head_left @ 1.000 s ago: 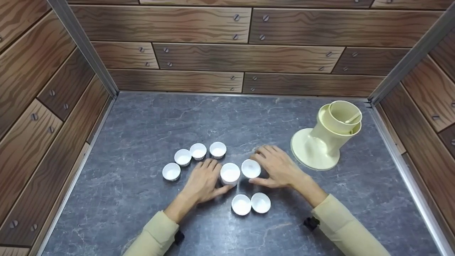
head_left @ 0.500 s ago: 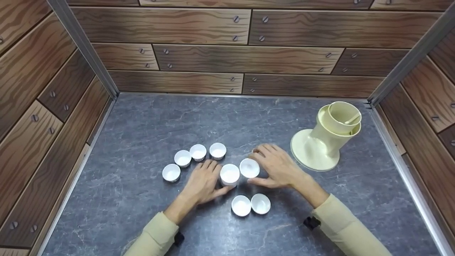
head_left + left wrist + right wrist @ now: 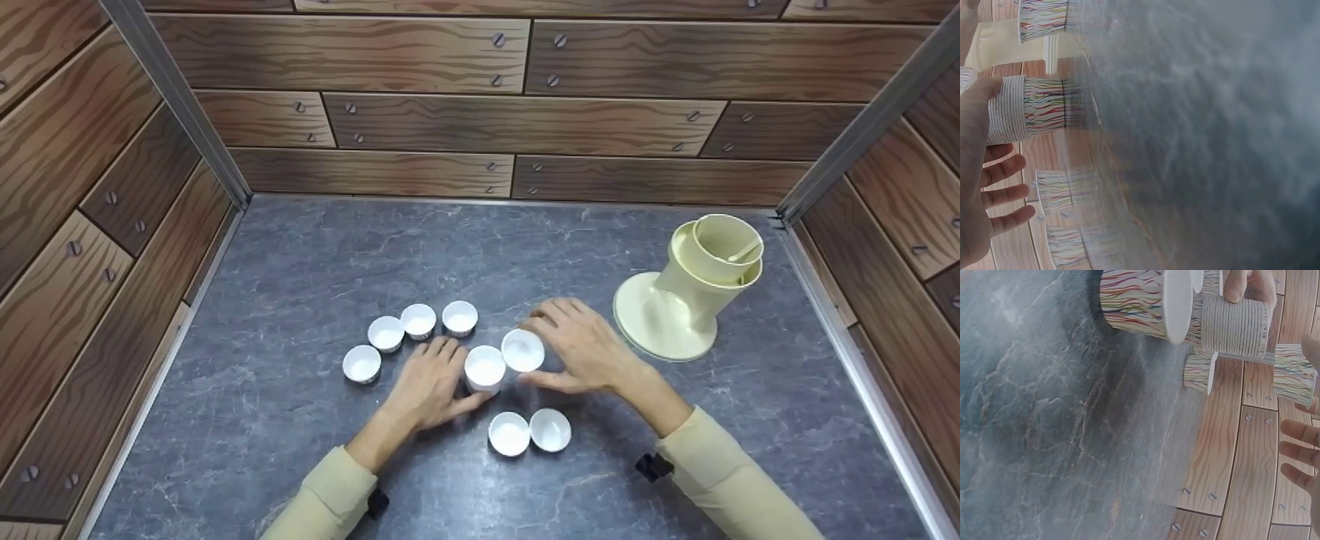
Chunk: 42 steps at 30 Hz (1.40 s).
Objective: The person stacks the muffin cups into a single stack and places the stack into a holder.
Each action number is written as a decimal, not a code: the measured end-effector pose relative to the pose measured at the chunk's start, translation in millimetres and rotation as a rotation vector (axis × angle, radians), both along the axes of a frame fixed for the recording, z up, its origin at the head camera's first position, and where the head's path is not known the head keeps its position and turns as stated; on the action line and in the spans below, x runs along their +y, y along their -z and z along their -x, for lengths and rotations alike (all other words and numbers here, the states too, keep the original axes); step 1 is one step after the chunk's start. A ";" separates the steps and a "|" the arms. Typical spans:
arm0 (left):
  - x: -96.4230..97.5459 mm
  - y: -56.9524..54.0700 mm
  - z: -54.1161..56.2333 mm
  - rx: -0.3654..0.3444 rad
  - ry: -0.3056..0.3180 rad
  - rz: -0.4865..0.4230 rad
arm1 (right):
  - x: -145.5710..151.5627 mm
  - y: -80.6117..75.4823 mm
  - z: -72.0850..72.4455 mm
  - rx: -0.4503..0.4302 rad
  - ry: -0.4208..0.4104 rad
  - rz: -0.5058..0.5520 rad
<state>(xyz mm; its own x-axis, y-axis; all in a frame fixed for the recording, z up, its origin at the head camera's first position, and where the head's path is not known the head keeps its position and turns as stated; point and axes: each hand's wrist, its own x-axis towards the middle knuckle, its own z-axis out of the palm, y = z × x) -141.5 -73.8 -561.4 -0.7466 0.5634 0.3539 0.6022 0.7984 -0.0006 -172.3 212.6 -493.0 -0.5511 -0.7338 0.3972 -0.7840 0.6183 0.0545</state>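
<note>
My left hand [image 3: 426,384] grips a stack of nested paper cups [image 3: 485,367], its thumb on the near side and its fingers on the far side. In the left wrist view the stack [image 3: 1009,109] stands upright on the table, many rims layered above a side printed with coloured wavy lines. With thumb and fingers, my right hand [image 3: 581,351] holds a single paper cup [image 3: 523,350] just right of the stack. The right wrist view shows this cup [image 3: 1294,374] raised above the stack's rims [image 3: 1235,326], mouth up.
Two single paper cups [image 3: 509,433] stand side by side in front of the stack. Several more form a curved row [image 3: 386,334] beyond and left of my left hand. A cream-coloured stand with a round base [image 3: 664,315] holds a cup-shaped container [image 3: 724,236] at the right.
My right hand has lifted the single cup and brought it slightly left, closer to the stack. The left hand has stayed around the stack.
</note>
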 end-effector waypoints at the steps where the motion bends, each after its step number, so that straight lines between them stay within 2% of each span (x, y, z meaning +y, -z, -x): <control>1: 0.0 -0.4 0.0 0.002 0.002 0.001 | -0.7 -0.7 0.0 0.006 -0.003 0.002; 14: -0.4 1.1 -0.2 0.036 0.000 -0.001 | -11.6 -2.2 -0.7 -0.007 -0.006 0.038; 29: -0.1 1.6 0.4 0.001 -0.006 0.014 | -20.7 1.8 -0.6 -0.019 -0.040 0.085; 42: 0.2 0.3 -0.2 -0.020 -0.005 0.020 | -24.6 11.8 -0.7 -0.042 -0.027 0.067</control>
<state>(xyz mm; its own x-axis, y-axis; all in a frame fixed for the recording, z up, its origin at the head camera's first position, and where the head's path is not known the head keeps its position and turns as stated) -141.3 -73.6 -561.7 -0.7564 0.5661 0.3277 0.5979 0.8015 -0.0043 -171.6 187.9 -504.8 -0.5484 -0.7216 0.4226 -0.8015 0.5977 -0.0196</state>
